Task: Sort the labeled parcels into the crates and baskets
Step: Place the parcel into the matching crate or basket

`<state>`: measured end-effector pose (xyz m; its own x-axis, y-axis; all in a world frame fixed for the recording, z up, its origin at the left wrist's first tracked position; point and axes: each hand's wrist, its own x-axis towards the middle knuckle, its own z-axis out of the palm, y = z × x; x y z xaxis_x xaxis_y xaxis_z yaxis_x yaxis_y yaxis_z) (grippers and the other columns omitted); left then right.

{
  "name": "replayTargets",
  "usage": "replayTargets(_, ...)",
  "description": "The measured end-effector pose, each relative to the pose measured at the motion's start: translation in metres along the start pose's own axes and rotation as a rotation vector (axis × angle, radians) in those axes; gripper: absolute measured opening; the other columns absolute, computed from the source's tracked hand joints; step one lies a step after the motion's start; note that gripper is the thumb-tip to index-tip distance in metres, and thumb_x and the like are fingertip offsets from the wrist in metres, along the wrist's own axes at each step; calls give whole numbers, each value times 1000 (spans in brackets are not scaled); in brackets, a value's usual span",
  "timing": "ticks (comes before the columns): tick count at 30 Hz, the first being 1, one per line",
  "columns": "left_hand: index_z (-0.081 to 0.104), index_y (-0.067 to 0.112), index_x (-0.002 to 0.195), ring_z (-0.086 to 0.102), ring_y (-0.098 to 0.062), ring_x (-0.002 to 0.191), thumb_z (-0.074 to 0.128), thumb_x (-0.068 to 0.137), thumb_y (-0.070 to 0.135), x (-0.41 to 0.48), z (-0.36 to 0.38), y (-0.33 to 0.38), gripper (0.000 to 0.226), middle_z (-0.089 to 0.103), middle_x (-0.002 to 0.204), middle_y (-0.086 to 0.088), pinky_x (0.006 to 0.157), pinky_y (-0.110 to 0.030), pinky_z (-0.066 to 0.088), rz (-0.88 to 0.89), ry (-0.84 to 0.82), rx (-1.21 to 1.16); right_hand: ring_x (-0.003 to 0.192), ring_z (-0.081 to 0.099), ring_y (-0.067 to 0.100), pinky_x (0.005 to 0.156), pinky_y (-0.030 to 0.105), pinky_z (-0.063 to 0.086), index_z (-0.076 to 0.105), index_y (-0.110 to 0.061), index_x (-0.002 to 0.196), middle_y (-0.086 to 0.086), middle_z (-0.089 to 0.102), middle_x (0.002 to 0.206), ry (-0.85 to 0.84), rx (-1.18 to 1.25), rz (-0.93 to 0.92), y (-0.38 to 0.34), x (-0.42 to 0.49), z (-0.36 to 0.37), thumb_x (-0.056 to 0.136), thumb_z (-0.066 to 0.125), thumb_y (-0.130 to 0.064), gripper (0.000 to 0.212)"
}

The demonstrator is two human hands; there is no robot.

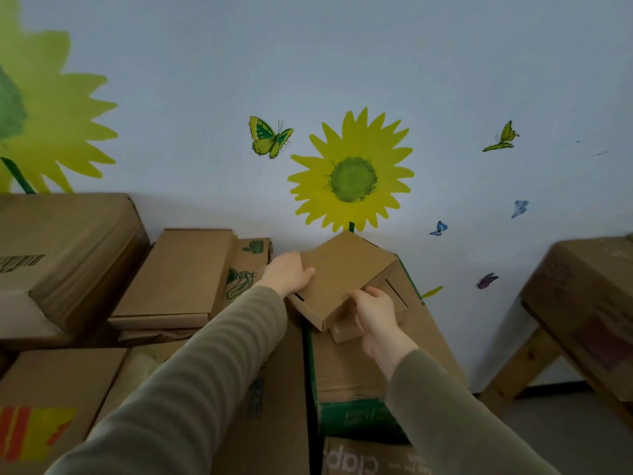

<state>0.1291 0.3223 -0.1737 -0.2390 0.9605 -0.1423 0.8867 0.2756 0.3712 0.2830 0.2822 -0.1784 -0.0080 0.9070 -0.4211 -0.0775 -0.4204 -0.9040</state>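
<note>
- Nearest cam: left sleeve and right sleeve, olive-green, reaching fwd from bottom edge.
- Left hand: grips left edge of a flat cardboard parcel; thumb curled over the top face, other fingers hidden under/behind it, so can't tell their spread.
- Right hand: grips the parcel's near-right edge; fingers curled tog. over the edge, tips on the top face; thumb not clearly seen.
- Parcel: plain brown, held btwn both hands, tilted, far corner up toward the wall, just below the stem of the sunflower decal.
- Small brown box just under the parcel's near edge, beside right hand; touching or not, can't tell.
- Both above the top of a big carton w/ green print, standing against the wall.
- Left of that: carton w/ green logo, then a flat brown carton stacked on others, then a large carton w/ barcode at far left.
- Bottom left: carton w/ red-yellow label.
- Right side, well apart: wooden trestle w/ a worn carton on top.
- Wall: butterfly stickers, e.g. green one left of the sunflower decal.
</note>
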Motion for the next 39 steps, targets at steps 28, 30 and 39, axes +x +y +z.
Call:
replayTargets(28, 45, 9, 136, 57, -18, 117, 67, 84, 8, -226, -46, 5, 57, 58, 128, -6, 100, -39, 48, 18, 653, -1300, 123, 49, 16, 101, 22, 35, 57, -8, 128, 2, 55, 129, -198, -448, -757, -33, -122, 17, 90, 60, -12, 38)
replayTargets(30, 45, 10, 136, 50, -13, 123, 68, 83, 5, -231, -47, 10, 59, 54, 132, -1, 105, -35, 42, 73, 667, -1241, 111, 53, 9, 93, 20, 40, 59, -12, 125, -6, 58, 118, -267, -379, -729, -40, -135, 21, 93, 58, -19, 33)
replayTargets(39, 46, 28, 133, 42, 6, 123, 65, 82, 2, -251, -41, 29, 60, 47, 123, 26, 91, 3, 29, 317, 568, -765, 86, 69, 24, 76, 34, 55, 68, -11, 102, 11, 72, 100, -514, 80, -310, -54, -152, 17, 87, 65, -16, 16)
